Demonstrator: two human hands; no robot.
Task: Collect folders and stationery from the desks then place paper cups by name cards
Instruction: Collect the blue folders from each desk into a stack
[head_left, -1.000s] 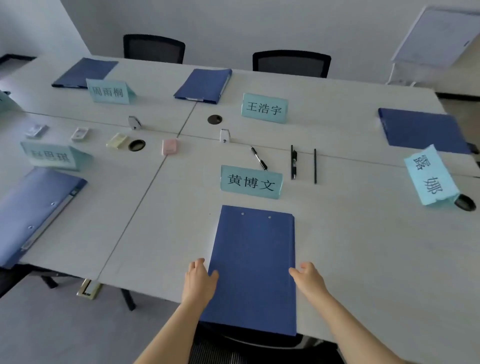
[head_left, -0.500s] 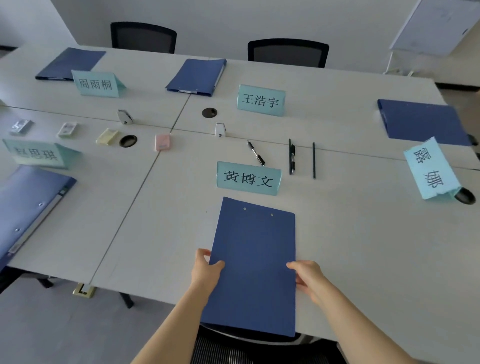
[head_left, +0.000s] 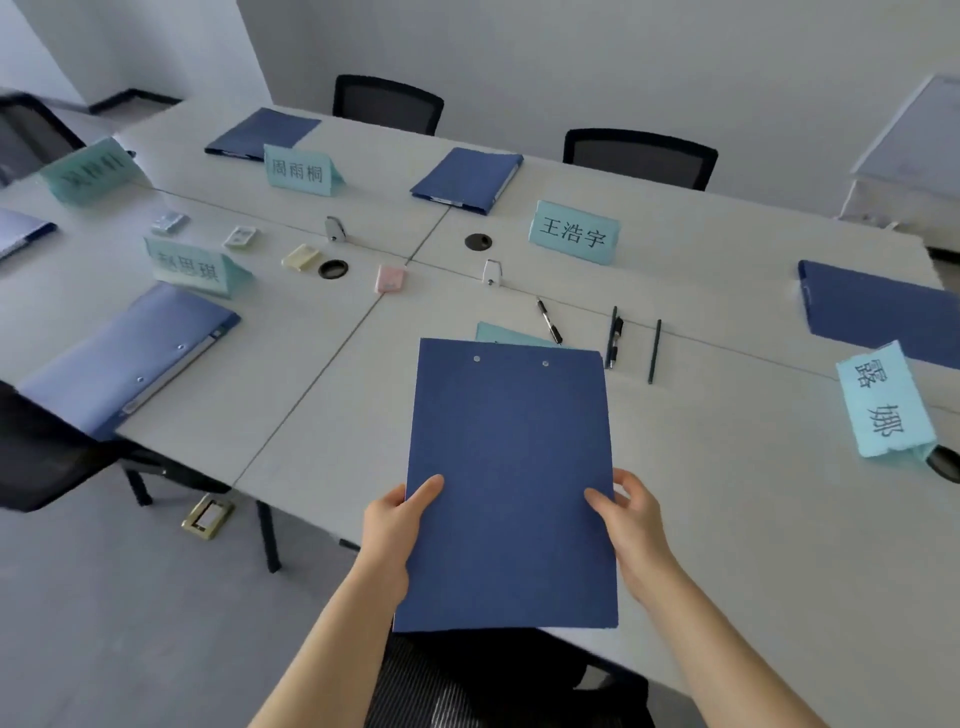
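Note:
A dark blue folder (head_left: 509, 467) is lifted off the white table (head_left: 727, 519), held flat in front of me. My left hand (head_left: 395, 525) grips its left edge with the thumb on top. Its right edge is gripped by my right hand (head_left: 631, 519). The folder hides most of the nearest teal name card (head_left: 506, 335). Other blue folders lie at the left (head_left: 130, 358), far left back (head_left: 260, 132), back middle (head_left: 467, 179) and right (head_left: 878, 312). Three pens (head_left: 613, 338) lie beyond the held folder. No paper cups are in view.
Teal name cards stand at the back middle (head_left: 574, 233), back left (head_left: 298, 170), left (head_left: 189, 266) and right (head_left: 883, 402). Small erasers or clips (head_left: 390, 278) lie along the table's centre line. Black chairs stand behind the table (head_left: 639, 156) and under me.
Both hands closed on the folder's side edges and raised it off the table toward me. My view shifted right and back, showing more of the floor and the left desk.

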